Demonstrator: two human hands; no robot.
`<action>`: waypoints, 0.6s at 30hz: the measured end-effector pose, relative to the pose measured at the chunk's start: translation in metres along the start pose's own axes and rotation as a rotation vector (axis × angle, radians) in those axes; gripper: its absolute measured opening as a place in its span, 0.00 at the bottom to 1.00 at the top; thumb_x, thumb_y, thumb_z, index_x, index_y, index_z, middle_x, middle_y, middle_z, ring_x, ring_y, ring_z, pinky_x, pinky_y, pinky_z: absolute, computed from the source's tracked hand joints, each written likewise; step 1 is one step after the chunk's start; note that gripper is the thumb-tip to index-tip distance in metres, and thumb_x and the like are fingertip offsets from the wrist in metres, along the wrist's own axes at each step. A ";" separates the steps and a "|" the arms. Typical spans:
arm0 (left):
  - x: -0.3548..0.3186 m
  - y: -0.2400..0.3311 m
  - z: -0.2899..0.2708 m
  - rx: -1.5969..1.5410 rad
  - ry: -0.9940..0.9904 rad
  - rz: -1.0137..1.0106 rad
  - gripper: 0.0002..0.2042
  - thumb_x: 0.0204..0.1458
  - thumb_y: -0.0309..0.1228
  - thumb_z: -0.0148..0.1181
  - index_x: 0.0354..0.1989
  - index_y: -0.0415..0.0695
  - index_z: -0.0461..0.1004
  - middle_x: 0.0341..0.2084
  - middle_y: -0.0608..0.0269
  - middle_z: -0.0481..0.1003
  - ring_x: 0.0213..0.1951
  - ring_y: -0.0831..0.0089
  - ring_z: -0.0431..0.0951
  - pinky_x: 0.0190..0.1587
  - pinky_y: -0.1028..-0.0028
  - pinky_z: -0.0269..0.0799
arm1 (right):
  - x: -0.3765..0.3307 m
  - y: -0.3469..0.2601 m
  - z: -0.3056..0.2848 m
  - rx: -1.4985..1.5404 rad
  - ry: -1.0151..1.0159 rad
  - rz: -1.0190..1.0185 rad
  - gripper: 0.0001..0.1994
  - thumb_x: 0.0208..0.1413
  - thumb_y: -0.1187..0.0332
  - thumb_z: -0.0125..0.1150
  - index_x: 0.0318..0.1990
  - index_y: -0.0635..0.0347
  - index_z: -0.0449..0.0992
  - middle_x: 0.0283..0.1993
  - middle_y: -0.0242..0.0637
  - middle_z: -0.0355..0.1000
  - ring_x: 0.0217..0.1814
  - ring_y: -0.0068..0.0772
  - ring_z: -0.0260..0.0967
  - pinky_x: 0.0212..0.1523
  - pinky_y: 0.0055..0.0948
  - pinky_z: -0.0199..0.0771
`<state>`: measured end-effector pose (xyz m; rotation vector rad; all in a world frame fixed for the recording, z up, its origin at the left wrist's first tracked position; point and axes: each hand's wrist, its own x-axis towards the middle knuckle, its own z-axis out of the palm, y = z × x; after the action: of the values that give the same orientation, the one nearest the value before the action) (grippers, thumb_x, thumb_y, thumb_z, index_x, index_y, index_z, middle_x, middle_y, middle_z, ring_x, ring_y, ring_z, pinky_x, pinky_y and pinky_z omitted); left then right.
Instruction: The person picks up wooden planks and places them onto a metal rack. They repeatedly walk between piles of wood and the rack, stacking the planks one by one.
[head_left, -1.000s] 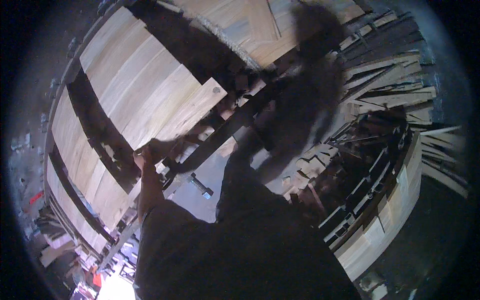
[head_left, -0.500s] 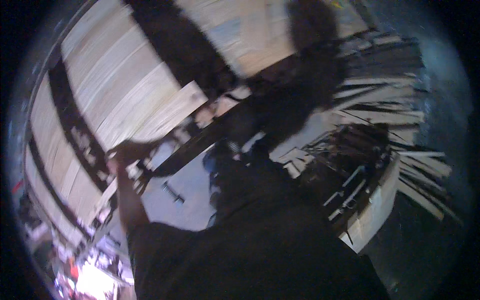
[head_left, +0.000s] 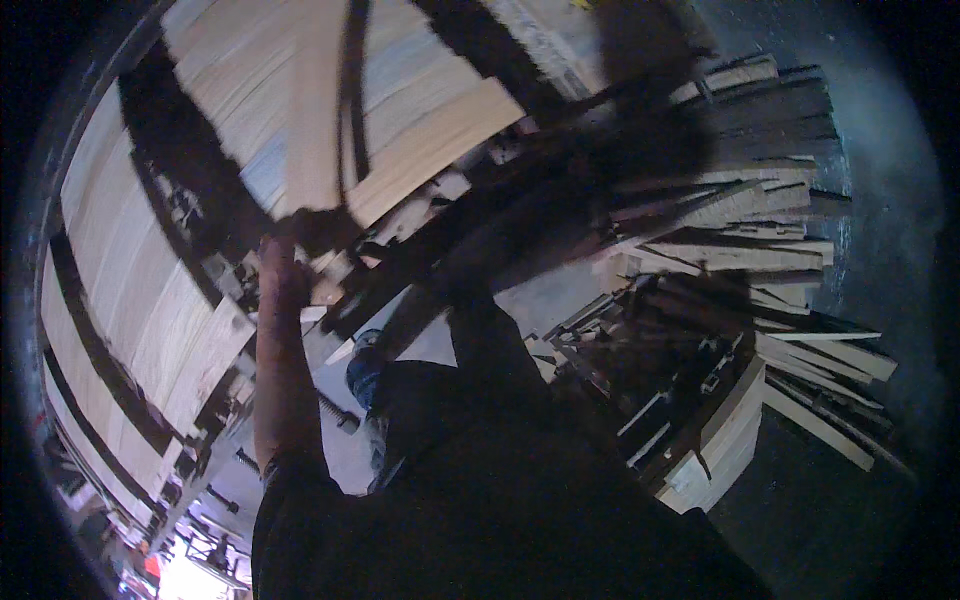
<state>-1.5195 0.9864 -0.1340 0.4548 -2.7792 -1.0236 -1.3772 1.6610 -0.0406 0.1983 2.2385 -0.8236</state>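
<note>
My left arm reaches forward to the near edge of a large rack of pale wooden panels [head_left: 230, 90]. My left hand [head_left: 283, 262] is there, beside a dark gap between two panels. Its fingers merge with a dark shape and deep shadow, so I cannot make out what they hold or touch. A lighter board end [head_left: 440, 140] lies just right of the hand. Below the panels a long dark rail [head_left: 390, 285] runs slantwise. No part of my right hand can be picked out; that side is dark sleeve and shadow.
At the right, several narrow wood strips [head_left: 740, 255] are stacked on the floor. Closer to me stands a wooden-sided box [head_left: 725, 440] with dark pieces and offcuts in it. A threaded screw [head_left: 338, 412] sticks out below my left forearm. Bright light enters at the lower left.
My left hand has moved forward and to the right along the panel edge, and the arm is straighter. The whole view has shifted, with the panels now at a different place in it.
</note>
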 end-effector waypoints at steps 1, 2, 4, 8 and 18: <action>0.014 0.008 0.020 0.179 -0.135 -0.024 0.15 0.51 0.33 0.62 0.45 0.40 0.76 0.41 0.58 0.79 0.44 0.66 0.78 0.49 0.68 0.72 | 0.014 0.006 -0.023 0.002 0.005 0.004 0.18 0.59 0.63 0.57 0.54 0.60 0.70 0.46 0.40 0.74 0.41 0.35 0.73 0.40 0.33 0.74; 0.021 0.008 0.032 0.267 -0.175 -0.103 0.16 0.50 0.33 0.63 0.45 0.40 0.76 0.41 0.57 0.79 0.43 0.66 0.78 0.49 0.67 0.72 | 0.034 0.009 -0.047 0.007 0.007 0.000 0.18 0.59 0.63 0.57 0.55 0.60 0.70 0.46 0.40 0.74 0.41 0.35 0.73 0.40 0.33 0.74; 0.023 0.009 0.054 0.205 -0.086 -0.364 0.17 0.48 0.35 0.65 0.45 0.40 0.76 0.40 0.56 0.79 0.42 0.65 0.79 0.48 0.66 0.73 | 0.058 0.014 -0.086 0.032 0.015 0.009 0.19 0.59 0.62 0.57 0.55 0.60 0.69 0.47 0.40 0.74 0.41 0.34 0.73 0.40 0.33 0.74; 0.017 0.006 0.076 -0.018 0.187 -0.706 0.20 0.44 0.37 0.68 0.44 0.40 0.76 0.38 0.54 0.80 0.40 0.63 0.80 0.45 0.64 0.74 | 0.111 0.013 -0.148 0.098 0.005 -0.001 0.20 0.60 0.62 0.57 0.57 0.60 0.69 0.48 0.40 0.74 0.41 0.33 0.73 0.40 0.32 0.74; 0.033 0.067 0.063 -0.132 0.289 -0.868 0.24 0.41 0.38 0.69 0.46 0.38 0.75 0.41 0.50 0.80 0.42 0.62 0.81 0.47 0.64 0.74 | 0.242 -0.038 -0.178 0.566 -0.122 -0.088 0.22 0.62 0.61 0.57 0.60 0.60 0.68 0.50 0.39 0.74 0.42 0.31 0.73 0.40 0.30 0.74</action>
<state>-1.5814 1.0620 -0.1376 1.7112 -2.2174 -1.1287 -1.6703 1.7159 -0.0938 0.3045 1.8643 -1.4643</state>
